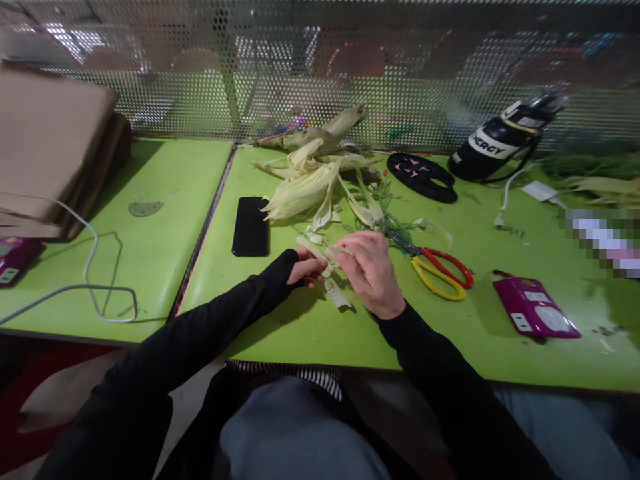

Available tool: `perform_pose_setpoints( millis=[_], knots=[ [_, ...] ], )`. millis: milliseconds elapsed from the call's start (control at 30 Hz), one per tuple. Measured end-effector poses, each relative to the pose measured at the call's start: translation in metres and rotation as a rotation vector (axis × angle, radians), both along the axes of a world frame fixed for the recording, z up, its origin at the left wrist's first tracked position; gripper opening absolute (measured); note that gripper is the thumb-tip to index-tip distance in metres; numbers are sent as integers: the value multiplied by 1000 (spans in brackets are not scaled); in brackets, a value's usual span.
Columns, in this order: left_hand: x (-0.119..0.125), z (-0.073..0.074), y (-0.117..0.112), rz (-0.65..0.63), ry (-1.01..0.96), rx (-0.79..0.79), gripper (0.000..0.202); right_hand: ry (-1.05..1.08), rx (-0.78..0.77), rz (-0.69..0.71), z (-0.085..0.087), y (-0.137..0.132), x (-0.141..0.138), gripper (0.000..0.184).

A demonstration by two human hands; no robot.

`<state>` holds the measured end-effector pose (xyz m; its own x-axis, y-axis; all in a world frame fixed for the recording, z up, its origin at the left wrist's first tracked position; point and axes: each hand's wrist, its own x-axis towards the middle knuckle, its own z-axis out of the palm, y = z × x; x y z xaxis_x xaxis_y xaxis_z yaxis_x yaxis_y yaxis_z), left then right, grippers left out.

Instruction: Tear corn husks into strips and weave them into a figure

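Between my hands is a small bundle of pale corn husk strips (331, 259), with one wide strip end (338, 293) hanging toward the table. My left hand (306, 268) pinches the bundle from the left, thumb on top. From the right, my right hand (369, 270) closes its fingers on the same husk, and its fingertips are partly hidden. Small husk scraps (315, 235) lie just beyond. Behind them is a heap of corn husks (305, 192). Scissors (435, 267) with one red and one yellow handle lie right of my right hand, their blades among green shreds.
A black phone (251, 227) lies left of the husks. Farther back are a black palette-shaped plate (421, 177) and a black bottle (493, 145) against the perforated metal screen (190, 73). A purple power strip (537, 308) sits at right. Brown cardboard (50, 133) and a grey cable (95, 267) occupy the left.
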<state>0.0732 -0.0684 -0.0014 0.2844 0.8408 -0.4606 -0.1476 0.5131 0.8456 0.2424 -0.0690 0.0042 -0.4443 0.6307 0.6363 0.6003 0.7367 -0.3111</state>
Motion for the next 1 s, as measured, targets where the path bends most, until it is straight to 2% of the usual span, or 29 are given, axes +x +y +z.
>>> perform_pose_setpoints(
  millis=[67, 167, 333, 467, 633, 733, 900, 1000],
  knots=[
    [1, 0, 1, 10, -11, -15, 13, -7, 33, -44, -3, 2, 1, 10],
    [1, 0, 1, 13, -40, -29, 14, -44, 101, -85, -5, 3, 1, 15],
    [2, 0, 1, 63, -62, -72, 23, -193, 168, -42, 1, 0, 0, 11],
    [1, 2, 2, 79, -102, -95, 23, -282, 208, -5, 4, 1, 3, 22],
    [-1, 1, 2, 108, -144, -97, 24, -228, 149, 31, 3, 5, 9, 20],
    [-1, 2, 2, 100, -149, -86, 23, -175, 101, 38, 3, 5, 10, 13],
    [1, 6, 0, 93, -115, -118, 19, -209, 230, -42, 2, 5, 7, 5],
    [1, 6, -1, 87, -125, -103, 22, -233, 274, 25, 2, 6, 7, 13]
  ],
)
